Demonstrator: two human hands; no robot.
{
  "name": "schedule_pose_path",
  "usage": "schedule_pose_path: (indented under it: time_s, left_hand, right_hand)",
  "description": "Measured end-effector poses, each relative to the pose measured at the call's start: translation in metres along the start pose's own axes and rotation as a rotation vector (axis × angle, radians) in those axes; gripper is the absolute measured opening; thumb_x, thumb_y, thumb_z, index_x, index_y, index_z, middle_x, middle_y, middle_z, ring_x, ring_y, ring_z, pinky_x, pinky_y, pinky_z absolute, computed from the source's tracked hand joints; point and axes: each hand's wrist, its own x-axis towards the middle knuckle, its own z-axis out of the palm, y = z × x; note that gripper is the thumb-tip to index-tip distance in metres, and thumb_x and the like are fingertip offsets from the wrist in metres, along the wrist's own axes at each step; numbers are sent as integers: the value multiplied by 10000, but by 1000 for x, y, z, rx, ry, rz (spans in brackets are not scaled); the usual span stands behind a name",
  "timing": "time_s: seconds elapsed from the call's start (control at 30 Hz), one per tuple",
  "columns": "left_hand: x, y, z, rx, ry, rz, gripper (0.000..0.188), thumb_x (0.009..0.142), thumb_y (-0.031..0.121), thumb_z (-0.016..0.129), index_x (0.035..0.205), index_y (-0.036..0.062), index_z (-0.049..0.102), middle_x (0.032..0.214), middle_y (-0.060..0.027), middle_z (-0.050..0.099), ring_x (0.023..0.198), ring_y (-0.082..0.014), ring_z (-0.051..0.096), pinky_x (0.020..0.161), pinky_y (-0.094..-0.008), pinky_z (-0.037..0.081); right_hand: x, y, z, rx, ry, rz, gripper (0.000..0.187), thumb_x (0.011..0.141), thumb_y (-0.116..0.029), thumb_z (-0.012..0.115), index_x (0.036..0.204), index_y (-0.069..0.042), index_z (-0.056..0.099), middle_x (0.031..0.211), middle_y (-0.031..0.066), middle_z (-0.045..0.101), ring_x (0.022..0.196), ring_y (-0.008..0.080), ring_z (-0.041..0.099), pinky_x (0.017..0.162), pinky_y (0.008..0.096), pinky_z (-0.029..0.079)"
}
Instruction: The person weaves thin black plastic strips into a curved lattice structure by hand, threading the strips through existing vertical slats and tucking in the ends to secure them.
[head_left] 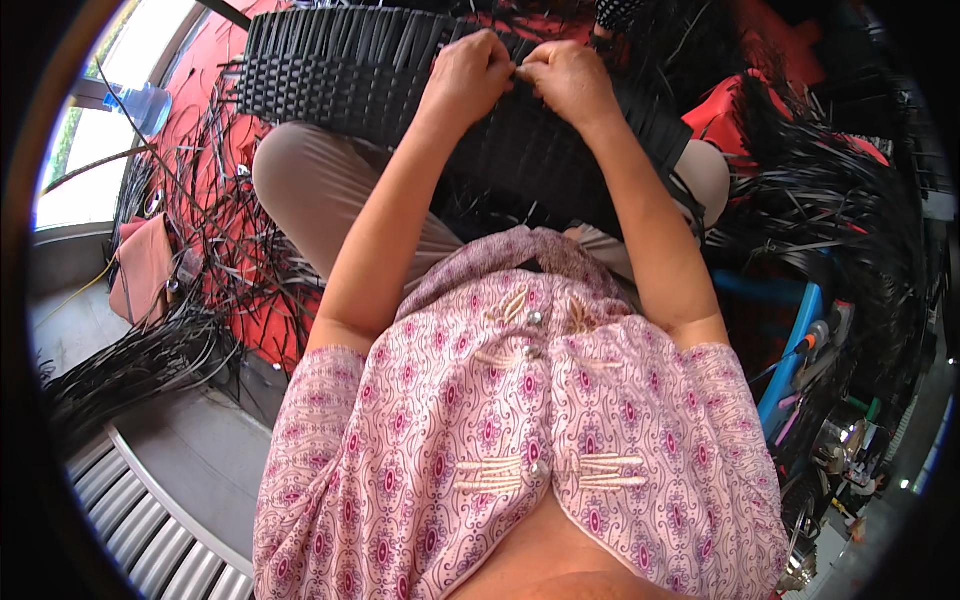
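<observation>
A curved black basketwork piece [340,75], woven from flat plastic-like strips, lies across my lap. Its left part shows a tight weave with upright strips along the far edge. My left hand [472,75] is closed at that far edge, fingers curled in a pinch. Close beside it, my right hand [570,82] pinches too, thumb and forefinger meeting the left fingertips. Both seem to grip a black strip of the weave, though the fingers hide most of it. The work's near side, between my forearms, is dark and hard to make out.
Loose black strips [820,200] pile up on the right, and more [150,365] bundle at lower left on a red ground sheet [265,325]. A pinkish bag [143,270] and a clear bluish plastic bottle [147,105] stand left. A blue frame [790,350] holding tools is near my right elbow.
</observation>
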Motion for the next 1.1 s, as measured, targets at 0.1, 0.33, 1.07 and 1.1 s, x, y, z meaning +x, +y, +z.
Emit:
schedule_pose_path:
  time_s: [0.1, 0.33, 1.07, 1.1]
  left_hand:
    - [7, -16, -1, -281, -18, -180, 162, 854, 96, 686, 971, -13, 657, 827, -85, 713, 671, -131, 687, 611, -257, 557]
    - [16, -23, -17, -170, -91, -168, 251, 832, 135, 734, 1045, 14, 677, 865, -42, 702, 724, -93, 648, 636, -240, 514]
    - [7, 45, -112, -574, 102, -170, 120, 875, 52, 666, 992, 35, 649, 810, 36, 614, 682, -64, 553, 598, -216, 444]
    - [7, 29, -107, -554, 111, -101, 167, 879, 77, 685, 1038, 32, 665, 847, 21, 649, 722, -65, 581, 630, -215, 468]
  right_hand:
    - [-1, -7, 2, -19, -1, -5, 196, 834, -302, 716, 901, -129, 778, 873, 134, 734, 873, 319, 710, 775, 438, 555]
    - [-17, -19, 0, -78, 89, -61, 247, 798, -278, 753, 944, -79, 757, 896, 144, 735, 890, 323, 709, 798, 424, 557]
    - [0, -82, -39, 829, -120, -263, 199, 862, -219, 757, 944, -38, 747, 695, 5, 648, 579, 72, 577, 531, 213, 457]
    - [-4, -70, -37, 799, -139, -187, 185, 879, -220, 748, 927, -42, 756, 687, -20, 629, 580, 38, 544, 511, 185, 419]
